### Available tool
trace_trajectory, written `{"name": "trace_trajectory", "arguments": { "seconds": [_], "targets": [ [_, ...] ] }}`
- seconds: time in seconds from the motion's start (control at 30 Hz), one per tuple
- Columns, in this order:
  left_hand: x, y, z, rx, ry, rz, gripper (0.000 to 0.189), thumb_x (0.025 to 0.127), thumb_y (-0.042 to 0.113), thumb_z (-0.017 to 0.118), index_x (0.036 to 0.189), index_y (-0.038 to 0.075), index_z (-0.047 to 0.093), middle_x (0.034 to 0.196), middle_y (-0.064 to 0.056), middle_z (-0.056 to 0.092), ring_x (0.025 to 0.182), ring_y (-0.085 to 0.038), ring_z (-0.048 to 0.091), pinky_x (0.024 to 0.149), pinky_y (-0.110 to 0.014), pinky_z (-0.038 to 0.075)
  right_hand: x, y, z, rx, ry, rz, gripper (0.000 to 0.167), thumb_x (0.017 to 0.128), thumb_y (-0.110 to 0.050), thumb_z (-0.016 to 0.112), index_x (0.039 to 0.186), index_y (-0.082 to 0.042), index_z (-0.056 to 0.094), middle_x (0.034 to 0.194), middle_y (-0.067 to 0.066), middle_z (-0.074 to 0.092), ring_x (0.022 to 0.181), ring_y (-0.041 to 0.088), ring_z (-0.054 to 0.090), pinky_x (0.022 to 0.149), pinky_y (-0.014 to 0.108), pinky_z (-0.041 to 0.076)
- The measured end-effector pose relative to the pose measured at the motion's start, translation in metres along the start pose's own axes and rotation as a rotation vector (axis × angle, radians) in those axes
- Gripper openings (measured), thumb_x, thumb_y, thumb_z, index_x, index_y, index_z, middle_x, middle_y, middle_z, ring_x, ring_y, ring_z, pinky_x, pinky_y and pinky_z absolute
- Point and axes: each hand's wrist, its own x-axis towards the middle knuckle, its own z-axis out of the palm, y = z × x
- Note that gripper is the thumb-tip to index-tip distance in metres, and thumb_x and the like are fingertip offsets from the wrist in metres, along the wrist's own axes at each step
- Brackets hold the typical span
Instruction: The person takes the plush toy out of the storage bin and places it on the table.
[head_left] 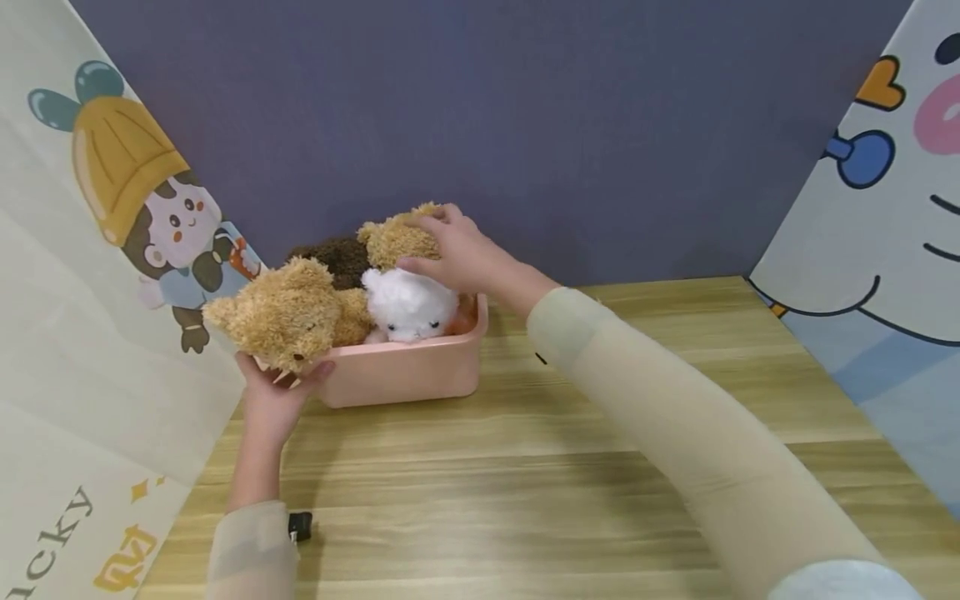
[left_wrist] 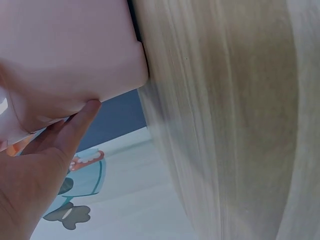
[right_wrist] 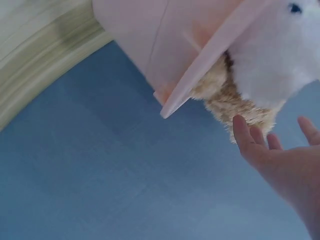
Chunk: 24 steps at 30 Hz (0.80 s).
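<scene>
Beige sleeve (head_left: pixel 697 433) foremost, right grip (head_left: pixel 457 250) spreads loosely on the rear tan bear (head_left: pixel 392 243), left grip (head_left: pixel 273 402) spreads against the pink bin (head_left: pixel 405 372)

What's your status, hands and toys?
Left hand touches rectangular pink plastic bin. Right hand on rear tan plush bear. Front tan plush bear overhangs bin's left end.

Counting now: two curly golden-tan plush bears (head_left: pixel 279 307) (head_left: pixel 396 242), just one dark-brown fuzzy plush toy (head_left: pixel 335 257), one fluffy white plush toy (head_left: pixel 411 304) and one pale-pink rectangular plastic bin (head_left: pixel 405 373), plus two bare hands (head_left: pixel 276 393) (head_left: pixel 461 250)!
</scene>
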Motion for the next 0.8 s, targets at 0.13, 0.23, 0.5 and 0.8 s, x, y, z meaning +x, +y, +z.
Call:
{"name": "trace_trajectory", "arguments": {
  "seconds": [0.13,0.23,0.5,0.8],
  "targets": [
    [0.000,0.000,-0.002,0.013,0.016,-0.003,0.115,0.090,0.036,0.087,0.162,0.038,-0.003,0.176,-0.013,0.020,0.155,-0.041,0.041,0.122,-0.056,0.044,0.020,0.000,-0.005,0.076,-0.008,0.065,0.085,0.102,-0.058,0.064,0.170,-0.040,0.018,0.177,0.012,0.007,0.161,0.034,0.025,0.120,0.054,0.045],
    [0.000,0.001,-0.003,0.017,0.035,-0.006,0.114,0.089,0.037,0.087,0.162,0.038,-0.001,0.174,-0.012,0.024,0.153,-0.040,0.043,0.121,-0.052,0.047,0.033,-0.001,-0.007,0.135,-0.041,0.098,0.090,0.100,-0.058,0.067,0.170,-0.044,0.012,0.179,0.011,0.002,0.162,0.033,0.028,0.120,0.053,0.045],
    [0.001,-0.002,-0.002,0.019,0.021,-0.008,0.115,0.089,0.038,0.088,0.162,0.035,-0.001,0.175,-0.014,0.022,0.155,-0.041,0.042,0.123,-0.057,0.043,0.047,0.002,0.003,0.159,-0.070,0.087,0.085,0.101,-0.053,0.068,0.170,-0.041,0.019,0.180,0.008,0.004,0.166,0.029,0.017,0.128,0.053,0.037],
    [0.000,-0.003,0.001,0.008,0.016,0.018,0.112,0.089,0.037,0.087,0.162,0.035,0.002,0.174,-0.014,0.025,0.154,-0.041,0.043,0.122,-0.057,0.044,0.049,0.015,0.015,0.189,0.121,0.124,0.053,0.104,-0.028,0.071,0.155,-0.028,0.054,0.161,0.006,0.043,0.128,0.022,0.053,0.096,0.036,0.054]
  ]
}}
